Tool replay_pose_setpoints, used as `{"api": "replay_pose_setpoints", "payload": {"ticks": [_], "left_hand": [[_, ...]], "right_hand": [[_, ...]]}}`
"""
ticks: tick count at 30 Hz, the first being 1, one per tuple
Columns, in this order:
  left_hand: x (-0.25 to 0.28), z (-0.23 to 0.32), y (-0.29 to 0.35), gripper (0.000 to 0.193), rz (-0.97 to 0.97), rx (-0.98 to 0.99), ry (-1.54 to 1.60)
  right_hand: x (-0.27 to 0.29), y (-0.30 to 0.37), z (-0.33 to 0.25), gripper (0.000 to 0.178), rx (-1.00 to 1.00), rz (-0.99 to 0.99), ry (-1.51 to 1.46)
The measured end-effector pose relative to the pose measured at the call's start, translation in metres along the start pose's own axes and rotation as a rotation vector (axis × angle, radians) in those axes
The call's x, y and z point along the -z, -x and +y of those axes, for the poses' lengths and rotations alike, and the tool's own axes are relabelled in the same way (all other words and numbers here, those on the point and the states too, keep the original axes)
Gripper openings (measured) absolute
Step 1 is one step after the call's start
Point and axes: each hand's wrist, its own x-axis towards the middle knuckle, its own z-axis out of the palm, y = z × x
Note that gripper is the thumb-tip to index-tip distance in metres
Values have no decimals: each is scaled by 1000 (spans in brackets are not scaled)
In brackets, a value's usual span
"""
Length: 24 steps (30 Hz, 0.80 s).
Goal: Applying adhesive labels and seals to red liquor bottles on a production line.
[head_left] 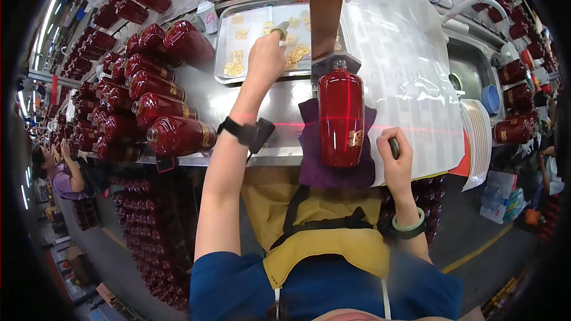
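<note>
My left hand (267, 54) reaches over the metal tray (223, 53), its fingers drawn together and a khaki covering on one fingertip. Small gold labels (295, 54) lie on white sheets in the tray around it; whether the fingertips pinch one is hidden. In front of me a glossy dark red bottle (341, 116) lies on a purple cloth (312, 169), its neck against a metal bracket (350, 62) and a gold mark near its base. Right of the bottle, my right hand (397, 157) is closed, with something dark at the thumb. What it holds, if anything, I cannot make out.
Many red bottles (157, 109) crowd the bench at left. A wooden upright (326, 12) rises beyond the bracket. White sheeting (410, 71) covers the right side, beside a sink (470, 53) and a blue cup (490, 99). A red laser line crosses the bench.
</note>
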Motion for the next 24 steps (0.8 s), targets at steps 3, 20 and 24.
{"api": "replay_pose_setpoints", "payload": {"ticks": [3,20,24], "left_hand": [[-22,-11,-26,21,-105,6,-91],[40,31,36,42,319,-174,141],[70,65,76,50,269,-142,262]], "right_hand": [[-1,2,0,16,-19,2,-18],[-36,7,-33,36,998,-288,822],[-34,6,-14,43,1037,-178,761]]}}
